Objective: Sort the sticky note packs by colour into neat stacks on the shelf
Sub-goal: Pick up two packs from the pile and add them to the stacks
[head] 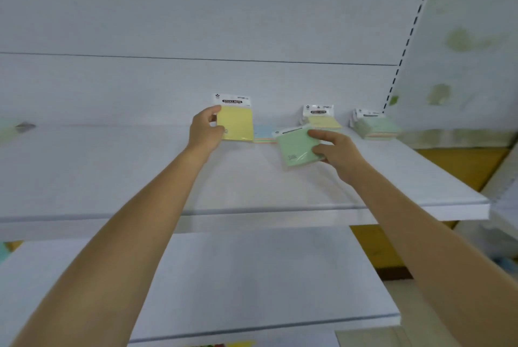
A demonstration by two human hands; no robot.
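left hand (206, 129): yellow pack (236, 122) is gripped upright | right hand (333, 150): green pack (295, 147) is pinched, tilted | shelf (112, 172): two stacks are seen at the back right

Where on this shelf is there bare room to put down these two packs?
Bare: the shelf left of the left hand, and its front strip. Crowded: back right, where the blue pile, yellow stack and green stack sit close.

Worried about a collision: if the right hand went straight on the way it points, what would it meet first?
Probably the low blue-topped pile just beyond the green pack that the right hand holds; depth is unclear, so it might instead reach the back wall.
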